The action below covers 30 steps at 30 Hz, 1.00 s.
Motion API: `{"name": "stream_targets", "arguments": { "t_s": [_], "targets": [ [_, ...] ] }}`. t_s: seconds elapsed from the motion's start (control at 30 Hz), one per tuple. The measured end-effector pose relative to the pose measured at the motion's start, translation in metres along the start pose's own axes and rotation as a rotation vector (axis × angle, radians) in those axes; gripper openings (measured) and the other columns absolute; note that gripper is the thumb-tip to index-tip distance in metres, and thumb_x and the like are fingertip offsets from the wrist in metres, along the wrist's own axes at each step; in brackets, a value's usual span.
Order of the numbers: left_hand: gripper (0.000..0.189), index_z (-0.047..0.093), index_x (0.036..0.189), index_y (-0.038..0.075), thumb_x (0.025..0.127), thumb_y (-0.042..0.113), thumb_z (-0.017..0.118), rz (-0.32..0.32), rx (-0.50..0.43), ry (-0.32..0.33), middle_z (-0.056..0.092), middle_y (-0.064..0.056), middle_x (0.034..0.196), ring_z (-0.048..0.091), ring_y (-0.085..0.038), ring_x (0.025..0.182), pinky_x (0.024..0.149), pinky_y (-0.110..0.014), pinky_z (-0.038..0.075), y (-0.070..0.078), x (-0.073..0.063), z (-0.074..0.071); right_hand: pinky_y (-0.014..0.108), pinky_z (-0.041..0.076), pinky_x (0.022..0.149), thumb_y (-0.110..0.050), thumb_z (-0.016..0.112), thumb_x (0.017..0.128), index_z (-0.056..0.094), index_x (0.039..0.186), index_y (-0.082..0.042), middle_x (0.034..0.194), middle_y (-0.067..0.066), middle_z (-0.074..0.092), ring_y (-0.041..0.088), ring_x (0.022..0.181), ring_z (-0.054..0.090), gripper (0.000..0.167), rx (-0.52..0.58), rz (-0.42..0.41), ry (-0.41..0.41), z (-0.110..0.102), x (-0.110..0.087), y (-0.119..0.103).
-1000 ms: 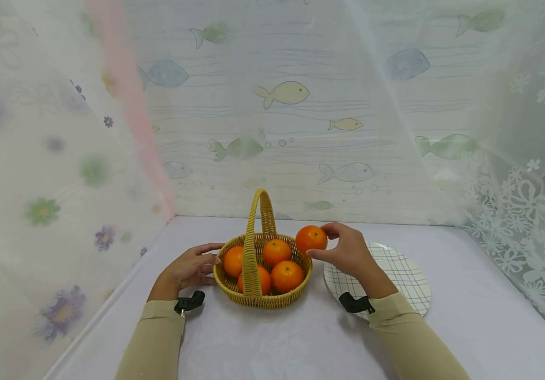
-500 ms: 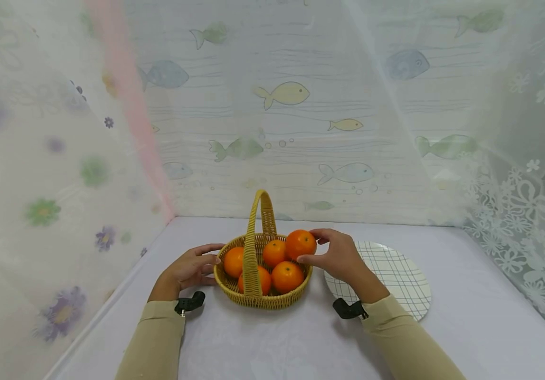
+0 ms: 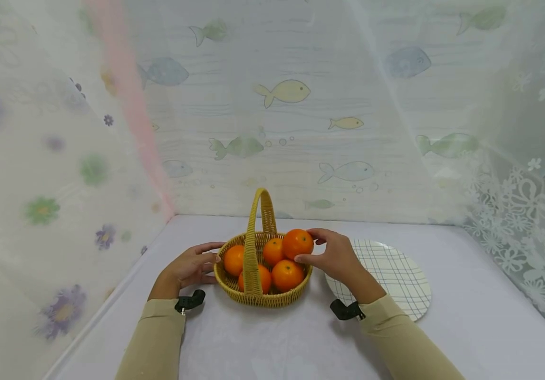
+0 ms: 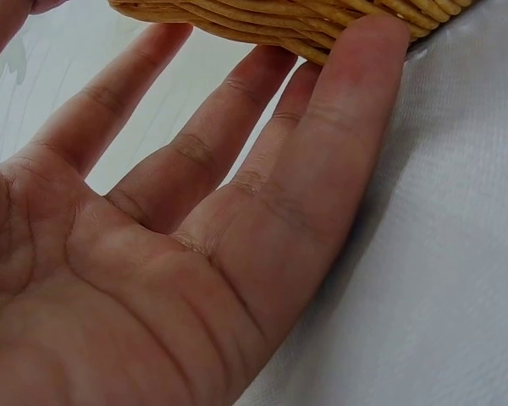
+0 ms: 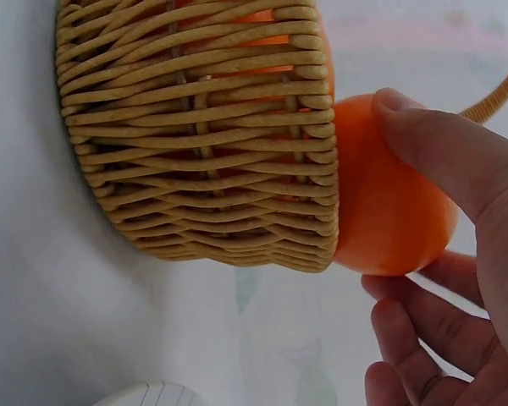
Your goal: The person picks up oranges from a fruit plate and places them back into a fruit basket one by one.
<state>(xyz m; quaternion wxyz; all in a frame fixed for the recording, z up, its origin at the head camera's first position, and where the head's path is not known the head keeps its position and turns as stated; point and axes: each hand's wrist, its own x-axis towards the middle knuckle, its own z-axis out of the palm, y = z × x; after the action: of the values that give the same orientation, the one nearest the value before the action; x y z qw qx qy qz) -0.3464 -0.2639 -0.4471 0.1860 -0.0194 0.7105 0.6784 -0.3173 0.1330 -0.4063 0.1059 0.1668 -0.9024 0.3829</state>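
An orange (image 3: 298,243) is pinched between the thumb and fingers of my right hand (image 3: 339,258), over the right side of a yellow wicker basket (image 3: 272,301). In the right wrist view this orange (image 5: 389,207) shows above the basket's rim, its lower part hidden by the weave. Several other oranges (image 3: 287,275) lie inside the basket, around its tall arched handle (image 3: 252,243). At the basket's left side is my left hand (image 3: 187,269). Its fairly straight fingers (image 4: 356,110) have their tips against the woven wall (image 4: 262,21) in the left wrist view.
A white plate (image 3: 401,274) with a dark grid pattern lies right of the basket, partly under my right forearm. White cloth (image 3: 253,348) covers the table. Sheer curtains with fish (image 3: 287,92) and flowers hang behind and at both sides.
My right hand has carried the orange leftward, from beside the basket's right rim to over its inside. The left hand and the basket have kept their places.
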Motion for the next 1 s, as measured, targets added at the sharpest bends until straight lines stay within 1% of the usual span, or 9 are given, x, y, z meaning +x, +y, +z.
{"name": "stream_targets", "arguments": {
  "t_s": [0.17,0.33,0.47,0.6,0.87,1.0],
  "targets": [
    [0.061,0.053,0.151,0.017,0.093,0.016,0.072,-0.003,-0.004,-0.001,0.058,-0.016,0.146,0.071,-0.03,0.109,0.091,-0.055,0.06,-0.001,0.002,0.0,0.045,0.057,0.089,-0.051,0.09,0.076,0.064,0.137,-0.025,0.124,-0.002,0.071,0.029,0.114,0.065,0.071,0.015,-0.024,0.014,0.0,-0.001,0.0],
    [0.062,0.052,0.151,0.017,0.093,0.017,0.073,0.004,-0.008,-0.01,0.058,-0.016,0.147,0.071,-0.03,0.109,0.092,-0.055,0.06,-0.001,0.002,-0.001,0.044,0.058,0.09,-0.047,0.089,0.08,0.063,0.14,-0.025,0.124,-0.004,0.071,0.024,0.113,0.065,0.069,-0.009,-0.053,0.01,0.002,0.001,0.0],
    [0.062,0.051,0.152,0.017,0.093,0.018,0.073,0.002,-0.006,-0.015,0.058,-0.015,0.147,0.071,-0.03,0.109,0.091,-0.054,0.06,-0.002,0.002,-0.002,0.044,0.058,0.092,-0.044,0.087,0.083,0.061,0.144,-0.021,0.127,-0.003,0.07,0.026,0.115,0.065,0.07,-0.008,-0.053,-0.025,0.003,0.0,-0.001],
    [0.062,0.051,0.152,0.017,0.094,0.018,0.073,0.0,-0.003,-0.019,0.058,-0.015,0.147,0.071,-0.03,0.11,0.091,-0.054,0.06,-0.003,0.002,-0.004,0.045,0.058,0.093,-0.042,0.087,0.084,0.059,0.145,-0.021,0.129,-0.002,0.068,0.03,0.118,0.064,0.07,0.002,-0.042,-0.045,0.006,0.0,-0.002],
    [0.062,0.052,0.152,0.017,0.094,0.019,0.073,0.007,-0.004,-0.017,0.058,-0.015,0.148,0.07,-0.029,0.11,0.092,-0.055,0.06,-0.003,0.001,-0.003,0.043,0.059,0.091,-0.039,0.087,0.084,0.059,0.146,-0.02,0.127,-0.001,0.066,0.029,0.114,0.065,0.071,-0.006,-0.082,-0.016,0.011,0.001,0.001],
    [0.061,0.051,0.152,0.016,0.095,0.018,0.071,0.007,0.003,-0.019,0.059,-0.015,0.146,0.07,-0.028,0.109,0.092,-0.055,0.06,-0.002,0.001,-0.001,0.046,0.06,0.092,-0.037,0.088,0.084,0.058,0.147,-0.02,0.126,0.001,0.065,0.031,0.112,0.065,0.072,0.013,-0.079,-0.017,0.012,0.0,0.003]
  ]
}}
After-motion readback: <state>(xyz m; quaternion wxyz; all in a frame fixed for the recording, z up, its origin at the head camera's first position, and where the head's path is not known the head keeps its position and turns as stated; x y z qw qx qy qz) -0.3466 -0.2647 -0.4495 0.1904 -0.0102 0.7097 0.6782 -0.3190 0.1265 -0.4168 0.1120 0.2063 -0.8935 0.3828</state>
